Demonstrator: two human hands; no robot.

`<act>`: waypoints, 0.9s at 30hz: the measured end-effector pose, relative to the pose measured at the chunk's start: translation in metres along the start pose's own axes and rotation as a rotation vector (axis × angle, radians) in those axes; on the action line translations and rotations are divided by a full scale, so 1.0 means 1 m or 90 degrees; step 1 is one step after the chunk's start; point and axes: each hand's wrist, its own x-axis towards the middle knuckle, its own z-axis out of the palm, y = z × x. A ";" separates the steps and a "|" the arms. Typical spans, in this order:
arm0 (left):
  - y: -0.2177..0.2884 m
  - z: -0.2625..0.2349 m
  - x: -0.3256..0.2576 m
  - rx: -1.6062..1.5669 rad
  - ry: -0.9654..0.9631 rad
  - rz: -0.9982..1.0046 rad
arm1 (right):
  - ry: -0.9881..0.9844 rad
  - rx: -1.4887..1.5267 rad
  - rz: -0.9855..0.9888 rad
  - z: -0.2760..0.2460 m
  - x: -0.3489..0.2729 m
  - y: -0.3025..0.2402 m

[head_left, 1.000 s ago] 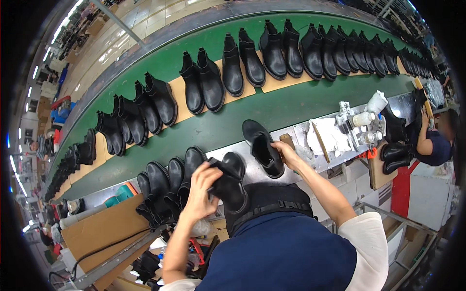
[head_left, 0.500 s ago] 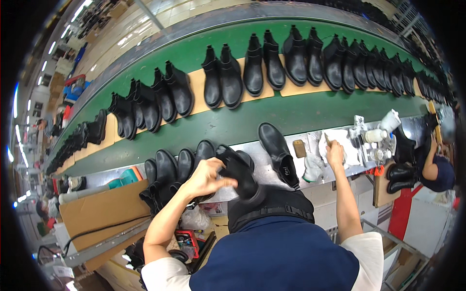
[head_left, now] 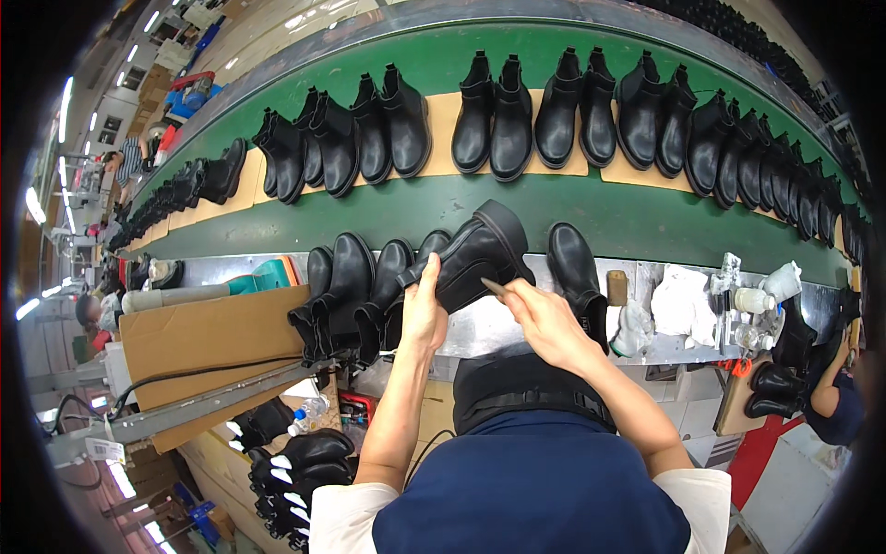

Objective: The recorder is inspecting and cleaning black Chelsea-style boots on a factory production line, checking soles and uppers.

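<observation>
A black ankle boot is tilted above the edge of the green table. My left hand grips it on its left side. In my right hand is a slim brownish stick-like tool, its tip at the boot's side; I cannot make out its exact kind. Another black boot stands to the right, toe pointing away. Several more boots stand close together left of my left hand, partly hidden by it.
Rows of black boots stand on brown cardboard across the green table. To the right lie a brown block, a white cloth and plastic bottles. A cardboard box is at left. Another person's arm shows far right.
My right hand has come from the white cloth to the boot, bringing the stick-like tool. The boot in my left hand has been raised and turned over the table. The whole view has shifted.
</observation>
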 end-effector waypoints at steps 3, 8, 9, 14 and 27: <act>-0.005 0.001 -0.001 -0.011 -0.002 -0.002 | -0.013 0.015 0.024 0.015 0.019 0.004; -0.009 0.002 -0.001 0.016 0.012 0.026 | -0.030 0.045 0.045 0.025 0.030 0.008; -0.011 0.003 -0.001 0.025 0.015 0.023 | -0.030 0.044 0.046 0.025 0.032 0.009; -0.016 0.010 -0.004 0.052 0.034 0.010 | -0.015 -0.112 0.039 0.023 0.034 -0.001; -0.010 0.014 0.009 0.055 0.006 0.009 | -0.047 -0.024 0.047 -0.001 0.036 -0.006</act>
